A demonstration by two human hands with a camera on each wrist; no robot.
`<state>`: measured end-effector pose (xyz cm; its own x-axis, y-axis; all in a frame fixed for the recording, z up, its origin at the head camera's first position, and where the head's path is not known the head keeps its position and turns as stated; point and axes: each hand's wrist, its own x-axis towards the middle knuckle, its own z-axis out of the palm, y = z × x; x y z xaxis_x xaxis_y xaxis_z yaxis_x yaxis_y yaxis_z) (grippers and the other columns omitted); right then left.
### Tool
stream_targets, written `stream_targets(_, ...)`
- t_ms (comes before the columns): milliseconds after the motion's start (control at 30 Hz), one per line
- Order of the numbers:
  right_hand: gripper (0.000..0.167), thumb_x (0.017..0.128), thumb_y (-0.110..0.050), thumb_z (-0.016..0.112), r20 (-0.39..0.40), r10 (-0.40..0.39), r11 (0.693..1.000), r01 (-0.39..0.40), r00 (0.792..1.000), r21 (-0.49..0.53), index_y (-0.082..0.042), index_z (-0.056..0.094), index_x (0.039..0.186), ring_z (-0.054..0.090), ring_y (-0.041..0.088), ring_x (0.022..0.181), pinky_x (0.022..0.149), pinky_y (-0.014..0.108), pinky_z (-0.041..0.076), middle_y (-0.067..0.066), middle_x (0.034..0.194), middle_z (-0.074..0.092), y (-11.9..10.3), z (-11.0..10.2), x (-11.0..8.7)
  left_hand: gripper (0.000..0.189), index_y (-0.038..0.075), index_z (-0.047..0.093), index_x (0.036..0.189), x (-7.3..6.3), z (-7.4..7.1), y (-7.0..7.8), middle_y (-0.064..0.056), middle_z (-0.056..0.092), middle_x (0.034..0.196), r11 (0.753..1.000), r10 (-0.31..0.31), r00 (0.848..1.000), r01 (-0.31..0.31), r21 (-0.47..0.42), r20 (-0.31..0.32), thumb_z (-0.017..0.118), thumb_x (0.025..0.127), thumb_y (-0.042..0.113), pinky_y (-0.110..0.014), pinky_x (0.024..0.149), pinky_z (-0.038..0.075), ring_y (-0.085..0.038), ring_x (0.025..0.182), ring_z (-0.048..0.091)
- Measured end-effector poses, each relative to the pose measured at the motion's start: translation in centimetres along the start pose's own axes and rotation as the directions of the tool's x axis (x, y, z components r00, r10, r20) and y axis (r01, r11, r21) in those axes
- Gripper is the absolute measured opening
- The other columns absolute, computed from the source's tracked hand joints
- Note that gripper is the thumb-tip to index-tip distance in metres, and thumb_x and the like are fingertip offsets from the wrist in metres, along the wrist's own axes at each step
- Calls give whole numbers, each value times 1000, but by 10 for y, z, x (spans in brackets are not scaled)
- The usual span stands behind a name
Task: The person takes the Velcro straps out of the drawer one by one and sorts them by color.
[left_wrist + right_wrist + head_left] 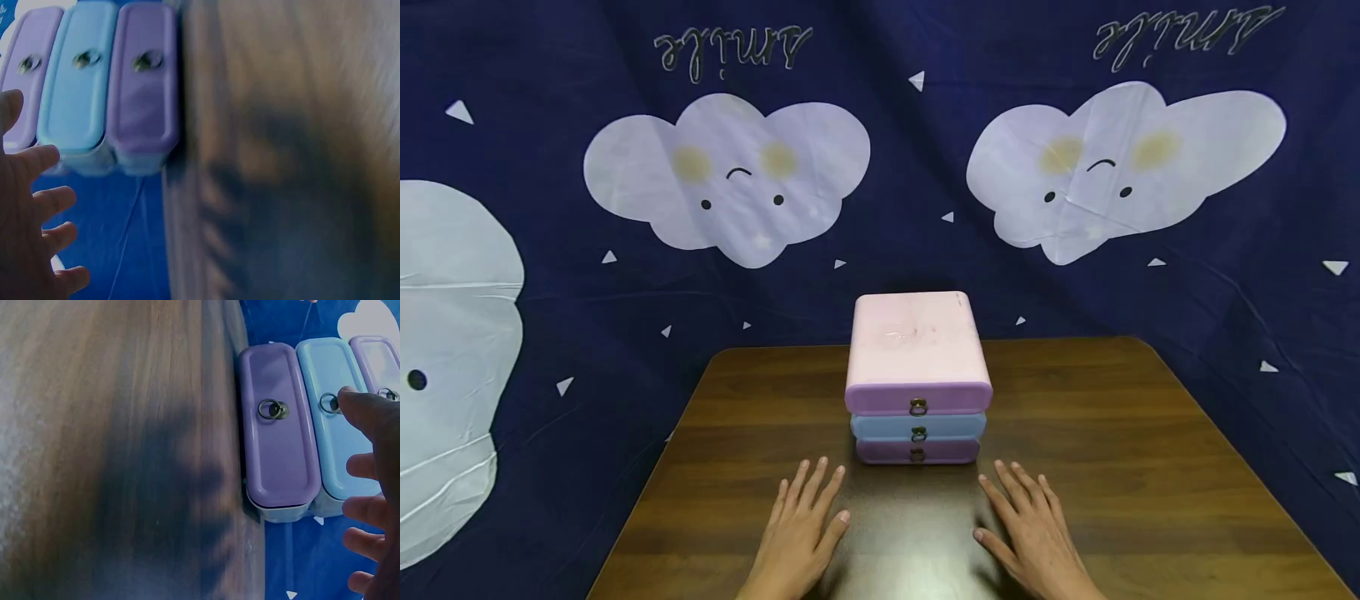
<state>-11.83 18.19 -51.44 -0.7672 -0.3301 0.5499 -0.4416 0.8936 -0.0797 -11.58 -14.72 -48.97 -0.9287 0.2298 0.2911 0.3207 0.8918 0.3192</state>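
A small drawer box with a pale pink top point(917, 337) stands at the middle of the wooden table. Its front has three drawers: a purple top drawer point(880, 399), a light blue middle drawer point(880, 427) and a purple bottom drawer point(880, 452), each with a small metal ring pull. All three look closed. My left hand point(797, 533) is in front of the box to the left, fingers spread and holding nothing. On the other side my right hand point(1033, 533) is held likewise, fingers extended. Both wrist views show the drawer fronts turned sideways beyond the fingers.
The brown table point(760, 400) has rounded far corners, and the box sits toward its far side. Behind it hangs a dark blue cloth point(910, 167) printed with white clouds and triangles. Shadows of the hands fall on the tabletop.
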Motion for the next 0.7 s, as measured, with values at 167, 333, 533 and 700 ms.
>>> stream_targets(167, 66, 80, -54, 65, 0, 0, 1000, 0, 1000, 9, -18, 54, 134, 45, 35, 126, 100, 55, 29, 14, 139, 52, -1, -2, 1, 54, 29, 31, 148, 9, -22, -14, -5, 27, 156, 999, -36, 998, 37, 15, -43, 44, 97, 44, -54, 117, 13, -35, 145, 20)
stream_targets(333, 66, 79, -53, 66, 12, 18, 1000, -18, 1000, 4, -18, 55, 133, 45, 35, 127, 102, 55, 27, 13, 139, 52, -1, -5, -1, 56, 31, 24, 150, 30, -50, -25, -5, 21, 158, 999, -42, 997, 43, 11, -64, 41, 98, 45, -55, 117, 10, -33, 148, 12)
stream_targets(533, 66, 80, -55, 64, 13, 28, 1000, -28, 1000, -1, -19, 54, 135, 44, 34, 128, 101, 54, 27, 12, 140, 51, 1, -6, 0, 57, 29, 21, 151, 66, -79, -33, -6, 18, 159, 1000, -7, 997, 7, -5, -77, 38, 99, 45, -57, 117, 9, -31, 148, 7)
stream_targets(700, 64, 82, -57, 60, -3, 18, 1000, -18, 1000, -13, -18, 55, 133, 45, 33, 128, 101, 52, 27, 12, 139, 52, 2, -5, -1, 55, 27, 25, 150, 103, -92, -33, -6, 22, 158, 999, 46, 995, -48, -14, -85, 37, 100, 45, -58, 116, 12, -32, 148, 12)
